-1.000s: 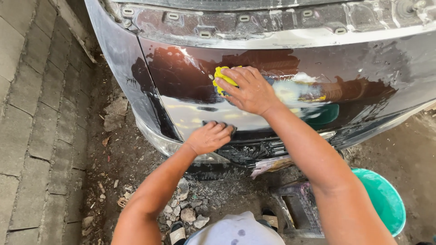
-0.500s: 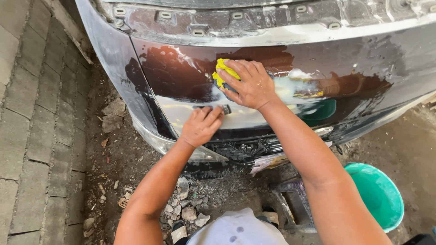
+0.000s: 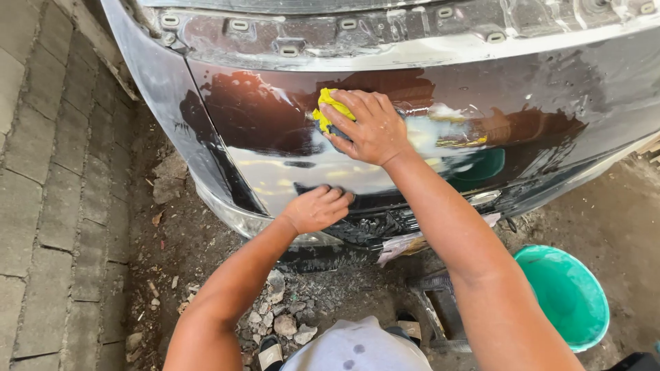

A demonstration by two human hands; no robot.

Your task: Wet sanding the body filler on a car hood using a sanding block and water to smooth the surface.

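- Head camera looks straight down on a dark, wet car bumper panel [image 3: 289, 130], glossy with soapy streaks, set over bare dirt.
- The right hand [image 3: 368, 127] is spread flat with its fingers curled over a yellow sponge [image 3: 328, 110], pressing it to the panel at about 12 o'clock from the person's knees; only the sponge's left end shows past the fingers.
- The left hand [image 3: 317, 208] is half closed and holds nothing; its fingertips hook over the lower lip of the panel, at about 7 o'clock from the right hand.
- Risk, as I judge it: the surface looks slick, so the sponge could skate out from under the palm if the pressure goes sideways.
- Grit is a second worry. Loose rubble [image 3: 282, 316] and dirt lie right below; a dropped sponge would pick it up and could scratch the finish.
- The torn lower trim under the left hand looks ragged and could catch fingers.
- Room: the panel runs wide open toward 3 o'clock, while the body seam [image 3: 206, 130] closes it off at 9 o'clock.
- A teal bucket [image 3: 567, 295] sits at 4 o'clock, near the right elbow, and could be knocked over.
- Brick paving [image 3: 48, 185] borders the far left, well apart.
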